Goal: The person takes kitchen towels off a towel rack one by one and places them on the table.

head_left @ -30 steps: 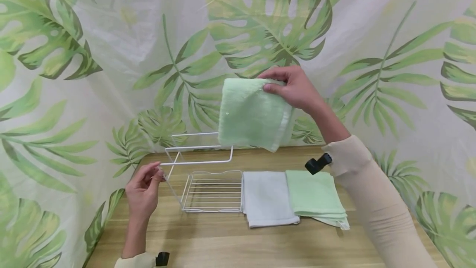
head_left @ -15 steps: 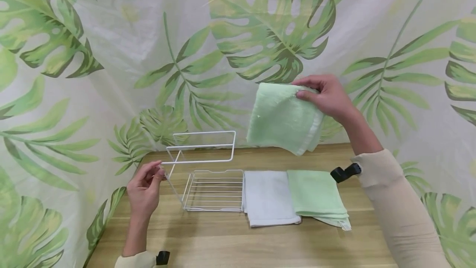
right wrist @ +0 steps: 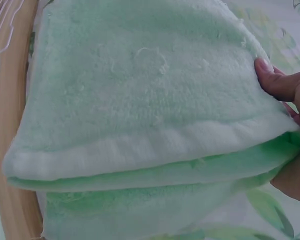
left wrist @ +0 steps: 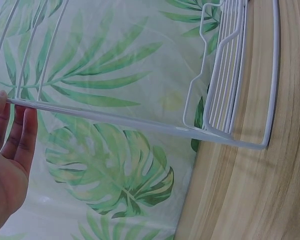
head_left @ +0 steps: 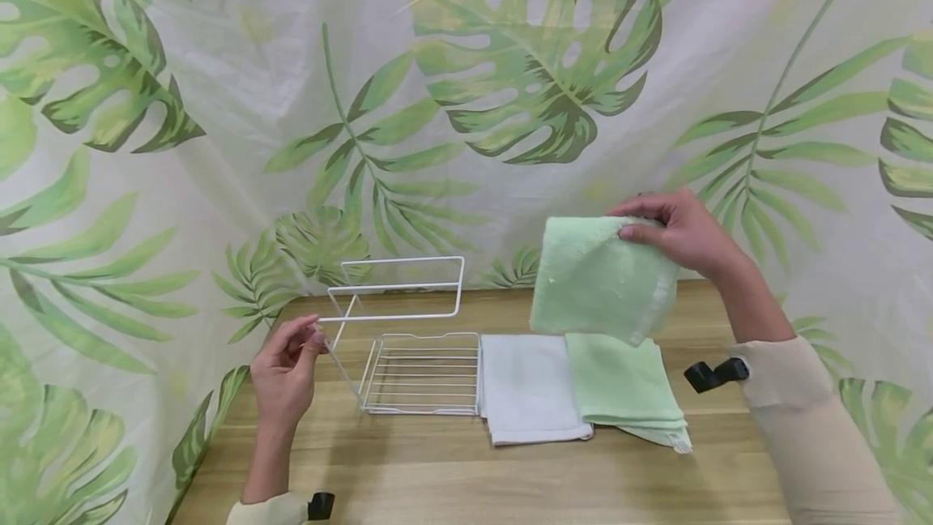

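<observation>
My right hand [head_left: 681, 233] pinches a folded light green towel [head_left: 601, 278] by its top edge, thumb in front, and the towel hangs in the air above the table's back part. In the right wrist view the thumb presses on the fluffy towel [right wrist: 155, 90], whose folded layers show. A white wire rack [head_left: 419, 410] stands on the table, with rails above a slatted base. My left hand [head_left: 283, 371] pinches the rack's upper left corner; the left wrist view shows thumb and fingers on the rack's upright [left wrist: 115, 120].
Right of the rack lies a folded white towel [head_left: 528, 391]. Beside it is a folded green towel [head_left: 627, 391] with a small label, its back edge partly behind the held towel. A leaf-patterned curtain [head_left: 408, 104] hangs behind the wooden table [head_left: 437, 476].
My right hand has carried the green towel rightward, away from the rack's rails, and lowered it over the towels on the table. My left hand keeps its hold on the rack.
</observation>
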Demonstrator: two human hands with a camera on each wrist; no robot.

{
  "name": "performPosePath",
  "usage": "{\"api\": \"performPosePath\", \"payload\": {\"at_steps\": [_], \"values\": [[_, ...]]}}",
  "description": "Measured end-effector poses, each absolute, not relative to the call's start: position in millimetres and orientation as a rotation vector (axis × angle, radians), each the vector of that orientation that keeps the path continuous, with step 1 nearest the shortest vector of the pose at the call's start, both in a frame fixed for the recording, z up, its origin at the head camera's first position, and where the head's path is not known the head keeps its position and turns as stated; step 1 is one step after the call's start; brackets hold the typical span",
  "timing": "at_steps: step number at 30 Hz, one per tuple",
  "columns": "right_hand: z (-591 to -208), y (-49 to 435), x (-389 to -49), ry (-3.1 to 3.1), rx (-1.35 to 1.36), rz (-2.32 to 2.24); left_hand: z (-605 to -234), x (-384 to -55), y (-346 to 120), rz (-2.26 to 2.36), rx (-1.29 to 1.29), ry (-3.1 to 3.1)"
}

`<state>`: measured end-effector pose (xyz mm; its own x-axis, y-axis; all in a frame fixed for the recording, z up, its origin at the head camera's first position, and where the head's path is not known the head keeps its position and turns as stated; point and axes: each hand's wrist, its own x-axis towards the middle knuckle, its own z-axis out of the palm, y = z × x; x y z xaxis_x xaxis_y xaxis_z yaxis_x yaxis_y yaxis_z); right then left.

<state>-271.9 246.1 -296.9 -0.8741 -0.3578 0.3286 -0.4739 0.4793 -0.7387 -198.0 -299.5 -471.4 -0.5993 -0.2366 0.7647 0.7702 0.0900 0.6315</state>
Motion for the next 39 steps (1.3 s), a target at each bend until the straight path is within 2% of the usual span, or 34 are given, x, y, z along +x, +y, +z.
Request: {"api": "performPosePath", "payload": {"at_steps": [9, 39], "values": [[-323, 287, -265, -2.680, 0.853, 1.270, -471, -197, -299, -1.603, -0.543, -1.605], [-384, 394, -240, -2.801, 0.737, 1.250, -472, -195, -301, -1.547, -0.540, -1.632]]}}
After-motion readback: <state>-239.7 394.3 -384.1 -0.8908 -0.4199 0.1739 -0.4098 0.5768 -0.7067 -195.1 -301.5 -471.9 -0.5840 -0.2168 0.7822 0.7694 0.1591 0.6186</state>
